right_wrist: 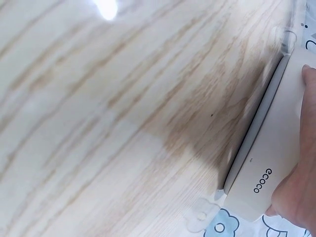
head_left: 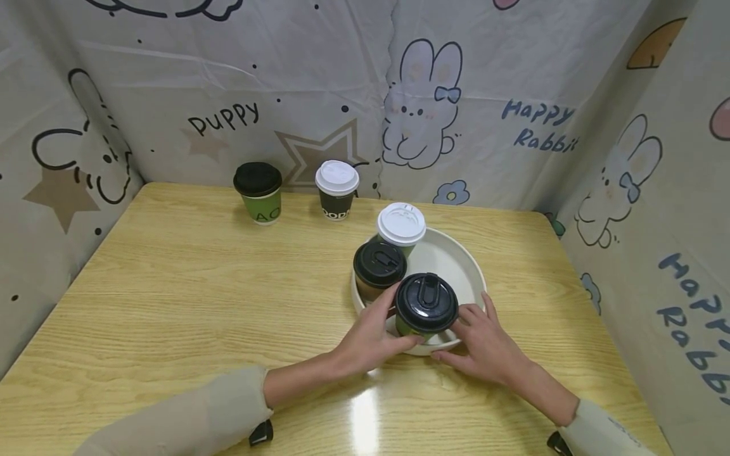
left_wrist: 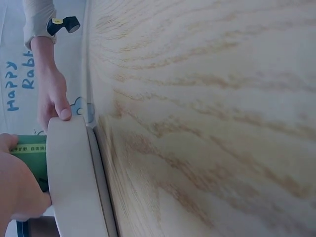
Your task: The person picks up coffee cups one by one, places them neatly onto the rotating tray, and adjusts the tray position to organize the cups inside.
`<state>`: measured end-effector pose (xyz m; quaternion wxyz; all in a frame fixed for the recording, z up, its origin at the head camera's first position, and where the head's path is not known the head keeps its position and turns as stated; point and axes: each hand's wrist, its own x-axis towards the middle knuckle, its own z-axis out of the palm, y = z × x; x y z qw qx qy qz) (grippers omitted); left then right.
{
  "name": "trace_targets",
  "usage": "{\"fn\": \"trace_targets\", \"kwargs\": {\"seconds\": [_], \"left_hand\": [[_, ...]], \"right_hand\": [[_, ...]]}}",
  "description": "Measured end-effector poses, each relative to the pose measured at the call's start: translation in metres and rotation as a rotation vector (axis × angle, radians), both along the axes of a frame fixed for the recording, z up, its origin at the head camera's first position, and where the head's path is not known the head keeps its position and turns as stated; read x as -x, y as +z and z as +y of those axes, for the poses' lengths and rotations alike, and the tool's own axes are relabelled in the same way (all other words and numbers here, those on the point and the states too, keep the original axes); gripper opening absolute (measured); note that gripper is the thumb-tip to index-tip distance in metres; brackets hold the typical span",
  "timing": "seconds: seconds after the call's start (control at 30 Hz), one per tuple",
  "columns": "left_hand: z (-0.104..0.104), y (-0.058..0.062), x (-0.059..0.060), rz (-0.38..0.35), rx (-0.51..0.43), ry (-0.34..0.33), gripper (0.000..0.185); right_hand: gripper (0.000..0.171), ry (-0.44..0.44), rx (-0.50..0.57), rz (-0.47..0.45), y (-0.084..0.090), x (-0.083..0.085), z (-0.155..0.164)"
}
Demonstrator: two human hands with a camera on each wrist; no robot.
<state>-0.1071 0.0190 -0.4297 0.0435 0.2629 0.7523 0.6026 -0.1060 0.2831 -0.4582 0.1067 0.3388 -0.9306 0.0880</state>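
A round off-white tray (head_left: 464,269) stands on the table, with three lidded paper cups in it. My left hand (head_left: 373,335) grips the nearest one, a green cup with a black lid (head_left: 426,304), at the tray's front. Its green body (left_wrist: 32,155) shows above the tray wall in the left wrist view. My right hand (head_left: 490,345) holds the tray's right front rim, thumb outside the wall. In the right wrist view that hand (right_wrist: 301,192) lies against the wall marked "ecoco". Behind the gripped cup sit a black-lidded brown cup (head_left: 379,266) and a white-lidded cup (head_left: 402,225).
At the back of the wooden table (head_left: 199,285) stand a green cup with a black lid (head_left: 259,193) and a black cup with a white lid (head_left: 336,190). Printed cloth (head_left: 319,76) hangs behind and along both sides.
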Motion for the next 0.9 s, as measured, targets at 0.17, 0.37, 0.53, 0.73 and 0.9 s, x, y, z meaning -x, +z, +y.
{"fn": "trace_targets", "kwargs": {"seconds": [0.17,0.37,0.53,0.73,0.9], "left_hand": [[0.0002,-0.0013,-0.0009,0.030,0.061,0.050,0.088],[0.0004,-0.0023,-0.0014,0.060,0.126,0.081,0.091],[-0.0001,-0.0019,-0.0012,0.113,0.170,0.095,0.089],[-0.0017,-0.0023,0.0011,0.146,0.242,0.124,0.089],[-0.0041,-0.0031,0.0021,0.145,0.276,0.143,0.089]], "right_hand": [[0.072,0.001,-0.006,0.002,0.0005,-0.0003,-0.0004],[0.071,-0.005,-0.009,0.001,0.0003,-0.0006,-0.0001],[0.071,-0.004,-0.008,-0.003,0.0001,-0.0009,-0.0002],[0.069,-0.008,-0.009,-0.010,0.0011,-0.0005,-0.0012],[0.065,-0.004,-0.008,-0.006,0.0006,0.0000,-0.0019]]}}
